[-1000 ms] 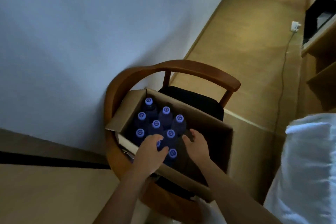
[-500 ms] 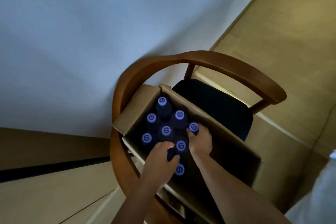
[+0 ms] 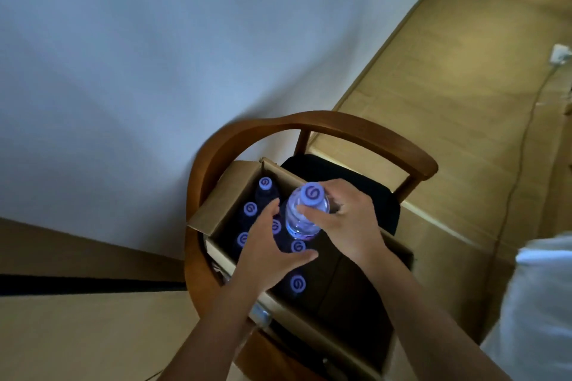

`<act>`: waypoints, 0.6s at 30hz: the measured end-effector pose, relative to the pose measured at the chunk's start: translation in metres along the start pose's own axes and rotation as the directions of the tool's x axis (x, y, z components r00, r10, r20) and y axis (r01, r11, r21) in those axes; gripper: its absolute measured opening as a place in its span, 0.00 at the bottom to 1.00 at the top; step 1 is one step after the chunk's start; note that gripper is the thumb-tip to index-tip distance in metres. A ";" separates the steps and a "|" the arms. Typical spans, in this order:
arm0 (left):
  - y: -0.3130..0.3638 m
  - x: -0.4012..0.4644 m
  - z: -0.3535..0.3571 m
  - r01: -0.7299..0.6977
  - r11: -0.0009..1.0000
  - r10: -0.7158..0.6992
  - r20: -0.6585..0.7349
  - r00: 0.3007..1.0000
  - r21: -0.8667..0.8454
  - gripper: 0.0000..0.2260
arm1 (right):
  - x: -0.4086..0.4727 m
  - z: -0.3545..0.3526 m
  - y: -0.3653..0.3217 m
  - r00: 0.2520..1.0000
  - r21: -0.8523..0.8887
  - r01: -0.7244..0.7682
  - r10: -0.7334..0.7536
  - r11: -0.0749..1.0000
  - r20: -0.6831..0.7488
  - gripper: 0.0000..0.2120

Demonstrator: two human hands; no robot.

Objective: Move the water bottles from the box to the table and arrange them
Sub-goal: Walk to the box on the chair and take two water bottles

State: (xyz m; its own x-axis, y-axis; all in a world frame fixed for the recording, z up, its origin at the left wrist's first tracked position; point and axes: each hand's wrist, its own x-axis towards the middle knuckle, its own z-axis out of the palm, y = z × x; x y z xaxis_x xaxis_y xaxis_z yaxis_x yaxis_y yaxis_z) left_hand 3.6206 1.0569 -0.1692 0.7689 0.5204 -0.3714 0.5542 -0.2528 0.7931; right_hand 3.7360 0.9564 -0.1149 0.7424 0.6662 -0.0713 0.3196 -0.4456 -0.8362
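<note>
Right hand (image 3: 349, 219) grips one bottle (image 3: 305, 213); left hand (image 3: 269, 247) spread; seemingly six bottles (image 3: 250, 209) boxed.

A single head-worn wide-angle camera looks steeply down from close above the cardboard box (image 3: 216, 213) on the wooden chair (image 3: 365, 130). Wall fills the upper left; floor (image 3: 448, 77) runs off toward the upper right. Both forearms enter from the bottom edge.
</note>
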 end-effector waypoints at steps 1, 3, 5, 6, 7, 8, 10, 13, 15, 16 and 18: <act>0.006 -0.001 -0.003 -0.056 0.997 0.055 -0.035 0.998 -0.046 0.46 | -0.004 -0.006 -0.015 0.999 0.012 0.025 -0.025 1.000 0.033 0.14; 0.013 -0.004 -0.011 -0.115 0.985 0.096 -0.150 0.984 -0.128 0.41 | -0.011 -0.011 -0.039 0.997 0.065 0.065 -0.068 0.996 0.042 0.16; 0.016 -0.011 -0.019 -0.143 0.981 0.106 -0.255 0.961 -0.130 0.35 | -0.015 -0.011 -0.052 0.996 0.190 0.078 -0.086 0.979 0.035 0.14; 0.019 -0.015 -0.021 -0.149 0.986 0.120 -0.290 0.950 -0.080 0.34 | -0.014 -0.011 -0.054 0.995 0.305 0.060 -0.082 0.950 0.060 0.13; 0.016 -0.018 -0.022 -0.162 0.986 0.141 -0.329 0.934 -0.038 0.34 | -0.012 -0.011 -0.051 0.993 0.425 0.030 -0.076 0.904 0.092 0.12; 0.012 -0.022 -0.024 -0.131 0.987 0.089 -0.371 0.925 -0.091 0.37 | -0.008 -0.009 -0.044 0.992 0.507 -0.002 -0.063 0.862 0.111 0.11; 0.004 -0.029 -0.028 -0.073 0.954 -0.055 -0.408 0.911 -0.292 0.40 | 0.000 0.003 -0.014 0.992 0.494 -0.083 0.027 0.866 0.120 0.10; -0.013 -0.039 -0.034 -0.020 0.899 -0.190 -0.431 0.882 -0.437 0.38 | 0.002 0.034 0.057 0.931 0.123 -0.333 0.306 0.935 0.198 0.16; -0.023 -0.042 -0.037 0.023 0.879 -0.262 -0.442 0.858 -0.477 0.34 | -0.008 0.054 0.099 0.841 0.035 -0.441 0.399 0.897 0.366 0.17; -0.028 -0.042 -0.037 0.045 0.881 -0.281 -0.445 0.850 -0.472 0.33 | -0.012 0.063 0.114 0.810 0.071 -0.458 0.383 0.886 0.444 0.14; -0.036 -0.043 -0.036 0.084 0.879 -0.313 -0.435 0.844 -0.469 0.30 | -0.018 0.080 0.132 0.796 0.154 -0.456 0.324 0.877 0.511 0.12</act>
State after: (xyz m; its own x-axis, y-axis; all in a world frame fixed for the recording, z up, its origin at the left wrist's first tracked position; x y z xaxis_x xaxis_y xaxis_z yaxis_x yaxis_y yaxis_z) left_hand 3.5563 1.0724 -0.1641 0.3370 0.8733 -0.3518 0.4020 0.2044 0.8925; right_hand 3.7181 0.9332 -0.2677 0.3942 0.6915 -0.6054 -0.1487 -0.6020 -0.7845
